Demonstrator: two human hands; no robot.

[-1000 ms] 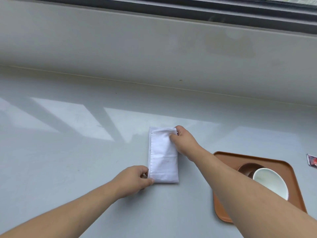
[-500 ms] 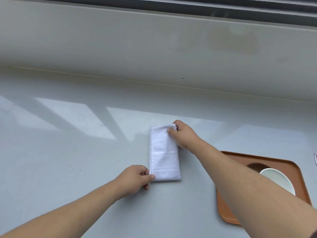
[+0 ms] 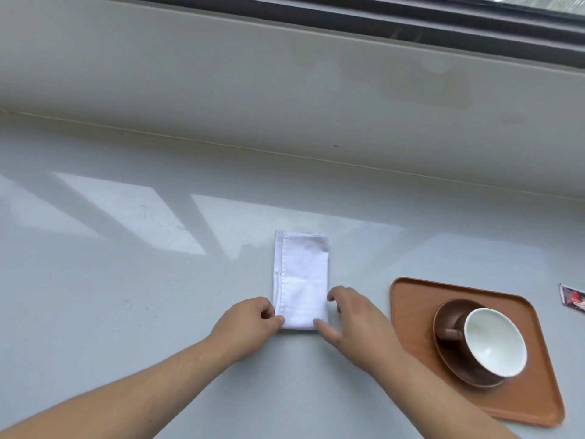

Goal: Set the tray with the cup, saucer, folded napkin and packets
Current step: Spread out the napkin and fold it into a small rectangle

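A white folded napkin (image 3: 302, 274) lies flat on the grey counter as a narrow upright rectangle. My left hand (image 3: 250, 324) pinches its near left corner. My right hand (image 3: 351, 324) rests at its near right corner, thumb on the cloth and fingers spread along the right edge. To the right, an orange-brown tray (image 3: 411, 299) carries a brown saucer (image 3: 449, 362) with a brown cup (image 3: 493, 342), white inside, on it. A packet (image 3: 573, 301) lies on the counter past the tray, cut off by the right frame edge.
The grey counter (image 3: 126, 280) runs back to a pale wall ledge (image 3: 285, 90) under a dark window frame. Light patches from the window fall on the counter at left.
My right hand has let go of the napkin's far right corner and come back to its near right corner. The left hand stays at the near left corner.
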